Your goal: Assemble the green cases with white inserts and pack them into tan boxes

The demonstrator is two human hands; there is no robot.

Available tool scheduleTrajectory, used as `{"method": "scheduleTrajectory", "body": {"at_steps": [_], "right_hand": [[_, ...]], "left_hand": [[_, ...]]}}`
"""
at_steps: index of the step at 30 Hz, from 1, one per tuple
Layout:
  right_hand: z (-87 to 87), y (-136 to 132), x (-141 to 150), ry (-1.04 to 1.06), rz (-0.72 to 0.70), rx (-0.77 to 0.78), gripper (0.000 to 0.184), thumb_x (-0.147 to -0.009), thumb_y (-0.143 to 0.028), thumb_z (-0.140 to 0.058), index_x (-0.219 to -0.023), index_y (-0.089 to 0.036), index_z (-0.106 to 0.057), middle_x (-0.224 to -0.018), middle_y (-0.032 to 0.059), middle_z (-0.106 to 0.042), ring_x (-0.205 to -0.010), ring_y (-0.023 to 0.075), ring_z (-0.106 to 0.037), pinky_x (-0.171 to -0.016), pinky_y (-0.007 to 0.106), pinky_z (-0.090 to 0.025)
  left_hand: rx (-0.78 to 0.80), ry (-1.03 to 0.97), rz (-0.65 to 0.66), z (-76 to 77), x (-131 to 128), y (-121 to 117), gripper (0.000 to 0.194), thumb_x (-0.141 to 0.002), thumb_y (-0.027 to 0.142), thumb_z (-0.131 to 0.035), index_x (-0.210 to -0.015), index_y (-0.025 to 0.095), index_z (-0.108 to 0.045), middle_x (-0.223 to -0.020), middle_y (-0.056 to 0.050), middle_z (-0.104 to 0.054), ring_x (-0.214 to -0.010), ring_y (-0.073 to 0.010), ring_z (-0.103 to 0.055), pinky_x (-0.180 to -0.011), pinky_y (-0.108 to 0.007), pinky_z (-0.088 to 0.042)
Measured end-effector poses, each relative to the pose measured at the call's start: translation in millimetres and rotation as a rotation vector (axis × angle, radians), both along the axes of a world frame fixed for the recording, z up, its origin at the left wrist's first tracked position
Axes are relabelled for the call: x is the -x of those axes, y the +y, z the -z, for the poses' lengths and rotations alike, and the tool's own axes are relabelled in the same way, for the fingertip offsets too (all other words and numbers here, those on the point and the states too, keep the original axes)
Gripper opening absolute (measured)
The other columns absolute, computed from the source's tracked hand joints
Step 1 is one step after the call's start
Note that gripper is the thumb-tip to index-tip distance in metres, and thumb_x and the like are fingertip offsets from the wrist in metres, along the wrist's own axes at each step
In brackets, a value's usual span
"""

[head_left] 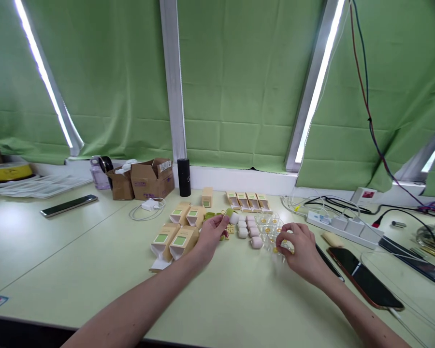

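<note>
My left hand (210, 236) is closed, pinching a small white piece with a green end (233, 217) just above the table. Beside it stand rows of small white rounded pieces (242, 233) and pink ones (256, 242). My right hand (300, 247) is closed at the near edge of a group of clear plastic cups (267, 230) with yellow centres. Its thumb and fingertips grip one clear cup (288, 245), partly hidden by the fingers. Small green and yellowish pieces (210, 215) lie partly behind my left hand.
Open card boxes with green labels (162, 238) stand left of my left hand; more small boxes (248, 201) line the back. Brown cartons (152, 180) and a black cylinder (183, 177) stand behind. A power strip (344, 227), phone (364, 278) and cables lie at right.
</note>
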State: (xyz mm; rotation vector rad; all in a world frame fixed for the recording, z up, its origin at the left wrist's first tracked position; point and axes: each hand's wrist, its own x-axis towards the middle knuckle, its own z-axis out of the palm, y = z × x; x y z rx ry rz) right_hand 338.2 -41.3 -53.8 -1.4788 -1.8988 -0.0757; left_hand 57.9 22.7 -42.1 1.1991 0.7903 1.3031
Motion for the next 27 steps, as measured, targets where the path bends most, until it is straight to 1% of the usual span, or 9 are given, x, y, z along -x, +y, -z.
{"method": "scheduleTrajectory", "body": {"at_steps": [3,6,9,13,16,18,20,23,27], "right_hand": [[-24.5,-1.8,9.6,0.369,-0.175,0.065,0.010,-0.089,-0.035,-0.068,-0.083,-0.028,-0.069,-0.113,0.0097,-0.070,-0.116,0.0345,-0.058,-0.102,0.054,-0.044],[-44.5,-0.7,32.2,0.852,-0.439,0.237,0.026,-0.086,-0.049,-0.078,-0.085,-0.026,-0.067,-0.119,0.0115,-0.073,-0.123,0.0341,-0.062,-0.101,0.049,-0.050],[-53.9,3.8,61.6,1.211,-0.641,0.371,0.031,-0.080,-0.047,-0.087,-0.087,-0.026,-0.066,-0.109,0.0066,-0.075,-0.110,0.0290,-0.069,-0.098,0.049,-0.055],[-52.7,12.9,90.9,1.417,-0.817,0.515,0.032,-0.075,-0.037,-0.092,-0.089,-0.026,-0.066,-0.106,0.0037,-0.077,-0.106,0.0274,-0.074,-0.101,0.051,-0.055],[-41.9,20.9,100.8,1.529,-0.806,0.562,0.035,-0.074,-0.035,-0.093,-0.098,-0.027,-0.068,-0.108,0.0042,-0.079,-0.108,0.0274,-0.075,-0.096,0.045,-0.057],[-30.8,26.3,103.3,1.618,-0.736,0.511,0.039,-0.073,-0.035,-0.093,-0.103,-0.028,-0.069,-0.101,0.0029,-0.080,-0.098,0.0258,-0.077,-0.081,0.038,-0.058],[-19.1,31.2,103.9,1.685,-0.662,0.470,0.037,-0.074,-0.038,-0.093,-0.100,-0.028,-0.068,-0.093,0.0008,-0.080,-0.087,0.0224,-0.077,-0.073,0.034,-0.057],[-6.8,35.3,103.3,1.689,-0.616,0.454,0.041,-0.074,-0.045,-0.094,-0.101,-0.027,-0.068,-0.091,0.0017,-0.081,-0.081,0.0194,-0.076,-0.070,0.031,-0.056],[-3.7,32.3,103.8,1.653,-0.573,0.435,0.049,-0.074,-0.052,-0.093,-0.106,-0.026,-0.066,-0.096,0.0031,-0.080,-0.080,0.0201,-0.075,-0.070,0.033,-0.059]], "left_hand": [[-0.012,-0.011,-0.018,1.9,0.2,2.1,0.055,-0.070,0.067,-0.086,-0.081,0.014,-0.071,-0.073,0.000,-0.058,-0.062,-0.0103,-0.048,-0.060,-0.023,-0.043],[-0.026,-0.029,-0.044,4.7,1.1,6.1,0.056,-0.070,0.067,-0.086,-0.085,0.015,-0.074,-0.077,-0.002,-0.063,-0.063,-0.0104,-0.049,-0.060,-0.024,-0.043],[-0.034,-0.045,-0.065,6.6,2.6,9.8,0.056,-0.072,0.066,-0.085,-0.091,0.015,-0.076,-0.083,-0.004,-0.067,-0.063,-0.0101,-0.051,-0.060,-0.023,-0.042],[-0.043,-0.056,-0.098,6.7,4.8,12.4,0.057,-0.072,0.068,-0.084,-0.090,0.015,-0.075,-0.082,-0.003,-0.066,-0.064,-0.0096,-0.050,-0.060,-0.023,-0.042],[-0.049,-0.056,-0.153,7.6,6.3,14.2,0.059,-0.071,0.070,-0.083,-0.091,0.015,-0.075,-0.081,-0.002,-0.065,-0.065,-0.0100,-0.050,-0.061,-0.023,-0.043],[-0.055,-0.051,-0.174,8.7,6.8,15.2,0.059,-0.071,0.072,-0.083,-0.089,0.016,-0.075,-0.079,-0.001,-0.063,-0.065,-0.0104,-0.050,-0.060,-0.023,-0.042],[-0.057,-0.050,-0.175,9.5,6.8,15.5,0.059,-0.071,0.072,-0.083,-0.087,0.016,-0.075,-0.079,-0.002,-0.064,-0.066,-0.0106,-0.050,-0.059,-0.022,-0.042],[-0.055,-0.056,-0.170,9.2,6.1,14.7,0.058,-0.070,0.071,-0.084,-0.088,0.015,-0.076,-0.080,-0.003,-0.065,-0.066,-0.0106,-0.050,-0.059,-0.022,-0.042],[-0.058,-0.062,-0.174,8.5,5.1,13.4,0.058,-0.070,0.071,-0.084,-0.085,0.015,-0.076,-0.076,-0.001,-0.063,-0.064,-0.0103,-0.050,-0.058,-0.022,-0.041]]}}
